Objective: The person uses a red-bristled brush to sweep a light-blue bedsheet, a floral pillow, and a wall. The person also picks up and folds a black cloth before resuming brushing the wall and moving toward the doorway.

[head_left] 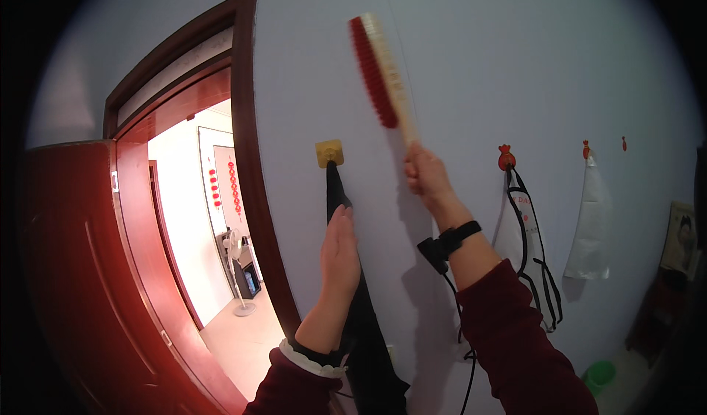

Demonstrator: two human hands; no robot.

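My right hand (428,173) grips the wooden handle of a long brush (381,72) with red bristles. The brush is raised against the pale wall, its bristles facing left, and it is slightly blurred. A black cloth (366,334) hangs down the wall from a gold square hook (329,153). My left hand (340,253) lies along the upper part of this cloth, fingers stretched upward and held flat. Its palm side is turned toward the cloth; whether it presses on it is hard to see. The bristles are apart from the cloth.
To the left are a dark wooden door frame (258,157) and an open reddish door (70,268). A standing fan (236,268) shows in the room beyond. An apron (526,238) and a clear plastic bag (589,223) hang at right. A green bucket (600,374) stands low right.
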